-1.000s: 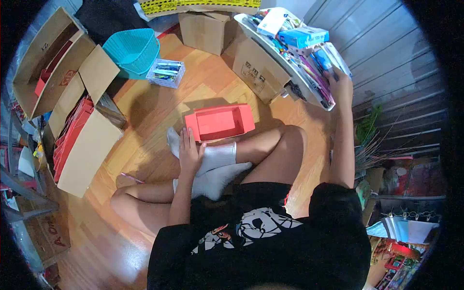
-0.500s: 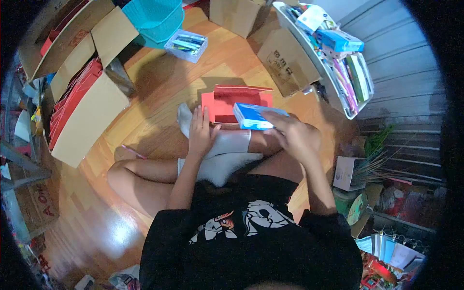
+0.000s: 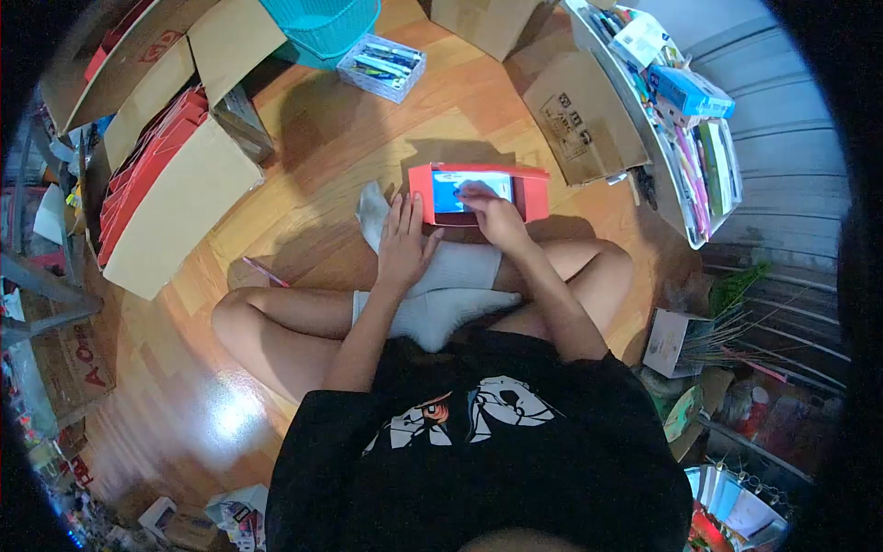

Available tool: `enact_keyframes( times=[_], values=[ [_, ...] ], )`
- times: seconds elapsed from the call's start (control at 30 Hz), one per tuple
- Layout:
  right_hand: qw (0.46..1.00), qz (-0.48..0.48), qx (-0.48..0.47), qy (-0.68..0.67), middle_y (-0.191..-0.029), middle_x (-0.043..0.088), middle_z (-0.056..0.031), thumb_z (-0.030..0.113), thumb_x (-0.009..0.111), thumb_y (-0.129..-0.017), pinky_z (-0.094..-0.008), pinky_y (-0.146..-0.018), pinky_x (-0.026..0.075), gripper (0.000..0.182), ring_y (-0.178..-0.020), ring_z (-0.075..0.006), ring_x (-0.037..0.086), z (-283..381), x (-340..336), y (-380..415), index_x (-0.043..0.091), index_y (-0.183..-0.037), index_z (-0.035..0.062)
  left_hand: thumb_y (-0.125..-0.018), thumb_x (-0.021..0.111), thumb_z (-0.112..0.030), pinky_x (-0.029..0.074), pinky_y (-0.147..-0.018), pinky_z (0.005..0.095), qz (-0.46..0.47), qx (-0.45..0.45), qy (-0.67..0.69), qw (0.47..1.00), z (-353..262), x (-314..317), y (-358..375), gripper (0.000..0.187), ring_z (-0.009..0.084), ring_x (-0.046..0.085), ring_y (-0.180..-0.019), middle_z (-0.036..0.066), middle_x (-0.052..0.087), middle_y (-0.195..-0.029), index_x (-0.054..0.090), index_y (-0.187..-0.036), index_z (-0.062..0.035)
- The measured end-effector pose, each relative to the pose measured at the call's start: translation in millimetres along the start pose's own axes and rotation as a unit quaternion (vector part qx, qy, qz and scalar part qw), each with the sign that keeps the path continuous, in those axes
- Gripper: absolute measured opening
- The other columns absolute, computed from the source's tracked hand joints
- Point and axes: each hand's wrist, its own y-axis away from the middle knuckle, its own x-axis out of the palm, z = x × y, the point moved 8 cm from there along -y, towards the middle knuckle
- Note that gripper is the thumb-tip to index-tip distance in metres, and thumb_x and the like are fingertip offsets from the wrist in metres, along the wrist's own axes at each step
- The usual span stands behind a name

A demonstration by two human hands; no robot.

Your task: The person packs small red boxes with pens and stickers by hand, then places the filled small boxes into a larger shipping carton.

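In front of my crossed legs a red cardboard box (image 3: 535, 198) stands on the floor with its top open. A flat blue-and-white box (image 3: 448, 190) lies inside it, toward the left; bare red interior shows to its right. My right hand (image 3: 494, 213) reaches over the front rim, its slightly bent fingers resting on the blue-and-white box and covering part of it. My left hand (image 3: 406, 237) is open, with fingers extended against the red box's left end.
A carton of folded red boxes (image 3: 152, 152) stands to the left. Beyond are a pen tray (image 3: 382, 66) and a teal basket (image 3: 326, 32). At right are a brown carton (image 3: 589, 120) and a white bin of stationery (image 3: 676, 175). A thin pink stick (image 3: 265, 271) lies by my left knee.
My right hand has brought the blue-and-white box from above the red box's front right down into it. My left hand stays at the left end. The view has shifted slightly.
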Motion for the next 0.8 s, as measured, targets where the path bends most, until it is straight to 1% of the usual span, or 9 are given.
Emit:
enact_keyframes(
  times=[0.1, 0.17, 0.2, 0.27, 0.3, 0.37, 0.57, 0.73, 0.8],
  values=[
    [0.995, 0.049, 0.050, -0.066, -0.120, 0.047, -0.0100, 0.002, 0.049, -0.076, -0.0358, -0.088, 0.041, 0.033, -0.109, -0.0266, 0.046, -12, 2, -1, 0.057, -0.107, 0.0115, -0.080, 0.050, -0.037, 0.023, -0.099, 0.0424, 0.000, -0.004, 0.012, 1.000, -1, -1, -1, 0.067, 0.0336, 0.024, -0.123, 0.021, 0.032, -0.129, 0.025, -0.130, -0.0001],
    [0.993, -0.070, 0.047, 0.077, -0.117, 0.049, -0.0128, 0.014, 0.053, -0.076, -0.0376, -0.089, 0.041, 0.029, -0.108, -0.0319, 0.046, -16, -8, 3, 0.058, -0.103, 0.0080, -0.080, 0.051, -0.036, 0.023, -0.099, 0.0424, 0.003, -0.008, 0.014, 1.000, 0, 0, -1, 0.067, 0.0334, 0.024, -0.124, 0.020, 0.032, -0.129, 0.025, -0.129, -0.0001],
    [0.994, -0.068, 0.046, 0.075, -0.117, 0.049, -0.0128, 0.014, 0.053, -0.076, -0.0376, -0.089, 0.041, 0.029, -0.108, -0.0319, 0.046, -18, -4, 5, 0.058, -0.103, 0.0080, -0.080, 0.051, -0.035, 0.023, -0.099, 0.0424, 0.005, -0.010, 0.016, 1.000, 1, 0, -1, 0.066, 0.0332, 0.024, -0.124, 0.020, 0.033, -0.129, 0.025, -0.129, 0.0000],
    [0.993, -0.011, 0.108, 0.052, -0.121, 0.044, -0.0168, 0.021, 0.050, -0.080, -0.0398, -0.091, 0.038, 0.033, -0.111, -0.0356, 0.042, -25, 3, 6, 0.053, -0.110, 0.0065, -0.080, 0.051, -0.035, 0.023, -0.099, 0.0423, 0.005, -0.010, 0.016, 1.000, -1, -3, -1, 0.066, 0.0330, 0.024, -0.124, 0.020, 0.034, -0.128, 0.026, -0.129, 0.0000],
    [0.993, -0.012, 0.108, 0.051, -0.121, 0.044, -0.0168, 0.021, 0.050, -0.080, -0.0398, -0.091, 0.038, 0.033, -0.111, -0.0356, 0.042, -25, 0, 5, 0.053, -0.110, 0.0065, -0.080, 0.052, -0.034, 0.022, -0.099, 0.0423, 0.004, -0.008, 0.017, 1.000, -3, -6, -2, 0.065, 0.0328, 0.024, -0.124, 0.020, 0.035, -0.128, 0.026, -0.129, 0.0000],
    [0.992, 0.070, 0.099, 0.045, -0.126, 0.038, -0.0186, 0.029, 0.045, -0.084, -0.0411, -0.093, 0.036, 0.041, -0.114, -0.0366, 0.038, -23, 3, 4, 0.046, -0.116, 0.0039, -0.079, 0.052, -0.034, 0.022, -0.099, 0.0423, 0.008, -0.006, 0.018, 1.000, -2, -3, -1, 0.065, 0.0333, 0.024, -0.124, 0.020, 0.036, -0.127, 0.027, -0.129, -0.0001],
    [0.986, 0.124, 0.083, 0.071, -0.131, 0.030, -0.0198, 0.039, 0.038, -0.086, -0.0422, -0.096, 0.032, 0.051, -0.120, -0.0372, 0.030, -23, 9, 6, 0.041, -0.120, 0.0020, -0.080, 0.051, -0.034, 0.023, -0.099, 0.0428, 0.013, 0.008, 0.006, 1.000, -4, -2, -4, 0.063, 0.0361, 0.025, -0.122, 0.021, 0.040, -0.123, 0.029, -0.127, 0.0006],
    [0.983, 0.131, 0.060, 0.114, -0.132, 0.030, -0.0180, 0.034, 0.040, -0.086, -0.0408, -0.098, 0.029, 0.047, -0.120, -0.0359, 0.031, -14, 8, 10, 0.040, -0.122, 0.0045, -0.081, 0.050, -0.036, 0.025, -0.098, 0.0434, -0.016, 0.025, 0.013, 0.999, -6, -4, -2, 0.063, 0.0376, 0.027, -0.121, 0.024, 0.037, -0.124, 0.030, -0.127, 0.0020],
    [0.994, 0.025, -0.010, 0.105, -0.134, 0.027, -0.0157, 0.025, 0.047, -0.083, -0.0412, -0.099, 0.028, 0.045, -0.123, -0.0345, 0.027, 17, -18, 21, 0.039, -0.124, 0.0090, -0.081, 0.051, -0.033, 0.026, -0.098, 0.0431, -0.032, -0.021, 0.081, 0.996, 2, -9, -4, 0.057, 0.0384, 0.030, -0.119, 0.027, 0.033, -0.126, 0.036, -0.123, 0.0027]
  ],
)
